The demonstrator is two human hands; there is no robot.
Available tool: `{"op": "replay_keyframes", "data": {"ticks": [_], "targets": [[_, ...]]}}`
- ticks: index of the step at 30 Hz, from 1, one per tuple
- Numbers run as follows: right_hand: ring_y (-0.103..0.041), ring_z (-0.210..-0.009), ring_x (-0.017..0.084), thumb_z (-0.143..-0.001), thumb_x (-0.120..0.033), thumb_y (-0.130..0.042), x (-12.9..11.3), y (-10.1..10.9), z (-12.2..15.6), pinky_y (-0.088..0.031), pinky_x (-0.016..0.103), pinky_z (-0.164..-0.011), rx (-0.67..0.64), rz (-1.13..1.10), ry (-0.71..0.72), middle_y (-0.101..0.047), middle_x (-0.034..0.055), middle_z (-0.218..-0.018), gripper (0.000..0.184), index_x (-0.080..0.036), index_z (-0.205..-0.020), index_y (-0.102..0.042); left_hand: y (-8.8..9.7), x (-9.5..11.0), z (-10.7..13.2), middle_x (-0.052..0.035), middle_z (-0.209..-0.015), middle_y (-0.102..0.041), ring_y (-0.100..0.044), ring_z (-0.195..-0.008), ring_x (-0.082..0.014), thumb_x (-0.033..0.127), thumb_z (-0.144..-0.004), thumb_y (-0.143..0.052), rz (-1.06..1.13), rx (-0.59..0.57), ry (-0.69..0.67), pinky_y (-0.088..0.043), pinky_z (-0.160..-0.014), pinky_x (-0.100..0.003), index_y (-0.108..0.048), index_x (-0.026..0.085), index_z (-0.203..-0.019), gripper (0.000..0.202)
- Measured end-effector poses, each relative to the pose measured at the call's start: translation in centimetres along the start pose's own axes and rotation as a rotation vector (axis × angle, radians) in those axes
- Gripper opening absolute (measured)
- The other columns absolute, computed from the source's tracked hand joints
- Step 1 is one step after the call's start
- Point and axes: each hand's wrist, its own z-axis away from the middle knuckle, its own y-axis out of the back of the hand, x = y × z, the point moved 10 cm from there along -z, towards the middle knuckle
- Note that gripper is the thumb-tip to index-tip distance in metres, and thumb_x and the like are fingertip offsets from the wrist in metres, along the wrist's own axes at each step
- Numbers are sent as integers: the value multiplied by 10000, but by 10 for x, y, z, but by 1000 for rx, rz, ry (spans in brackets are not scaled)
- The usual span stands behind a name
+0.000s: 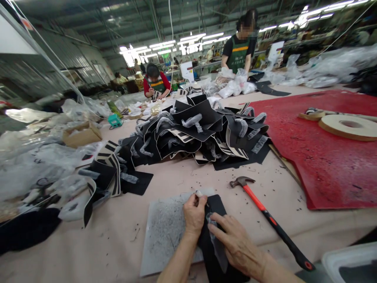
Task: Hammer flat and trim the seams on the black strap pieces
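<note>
Head view: you may be risking a slip if the black panel [209,255], lying across the right edge of the grey board [165,228], is getting uneven support. It is lying beneath your right hand [237,241], whose spread fingers are resting on its plastic-wrapped strip [218,251]; your left hand [194,215] is pinching a small pale piece [199,193], too hidden to identify, near its far end.

Tape roll [335,122] on a red mat [326,169], cardboard box [81,139] near a teal device [114,121].
</note>
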Motion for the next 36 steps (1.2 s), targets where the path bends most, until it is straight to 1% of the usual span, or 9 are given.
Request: {"op": "replay_keyframes", "data": {"ticks": [3,6,8,11,14,19,27,31,36], "targets": [[-579,-962,238,-727,-16,-419,0,2,-12,-465,407,-844,-96,57,52,-592,104,-1303,503,-184,-1166,-598,7,-19,-6,-31,-708,-702,-679,-669,-175,456,-798,-664,242,76,175,-549,-626,-265,-653,147,-777,310],[-619,-894,224,-704,6,-415,8,20,-36,-456,381,-805,-26,175,12,-615,153,-1260,485,-139,-1122,-615,29,-15,-11,-42,-714,-717,-708,-699,-197,460,-772,-701,334,160,185,-577,-656,-293,-663,137,-805,327],[-639,-766,213,-732,11,-411,25,36,-51,-451,350,-702,7,289,-134,-666,157,-1113,513,-131,-1189,-595,55,-4,-11,-43,-718,-725,-719,-712,-202,451,-779,-706,339,259,137,-583,-674,-298,-670,137,-818,318],[-638,-611,235,-780,-31,-432,53,51,-59,-398,330,-548,-43,423,-407,-685,127,-855,484,-118,-1233,-575,94,12,-8,-53,-742,-738,-725,-724,-206,444,-792,-701,320,389,71,-591,-698,-309,-677,137,-834,311],[-665,-592,270,-863,-159,-461,61,48,-50,-387,321,-502,-105,325,-548,-696,116,-755,309,-128,-1134,-607,107,17,-5,-75,-761,-745,-724,-713,-212,442,-791,-702,251,384,47,-590,-706,-321,-685,128,-835,318],[-710,-657,250,-928,-279,-497,41,18,-25,-443,297,-549,-89,62,-576,-737,77,-761,326,-169,-1228,-561,80,10,-1,-61,-741,-735,-706,-706,-202,433,-807,-680,146,237,17,-558,-677,-279,-678,137,-810,296],[-713,-646,206,-1009,-329,-366,26,5,-13,-456,277,-526,21,112,-583,-756,77,-902,387,-203,-1339,-525,20,12,-13,2,-681,-664,-607,-643,-140,344,-823,-647,84,-14,-37,-465,-618,-218,-637,158,-772,194],[-724,-726,215,-1004,-297,-374,24,-8,-10,-483,272,-592,-93,87,-652,-752,98,-934,384,-190,-1329,-548,4,7,-18,20,-645,-619,-561,-613,-125,327,-820,-648,56,-64,-54,-431,-596,-208,-619,159,-739,188],[-722,-776,285,-994,-356,-383,22,-23,-9,-506,336,-646,-299,-20,-762,-748,139,-859,415,-146,-1289,-585,-1,1,-21,0,-697,-667,-608,-658,-144,355,-812,-657,91,-78,-34,-453,-632,-219,-643,159,-798,197]]}}
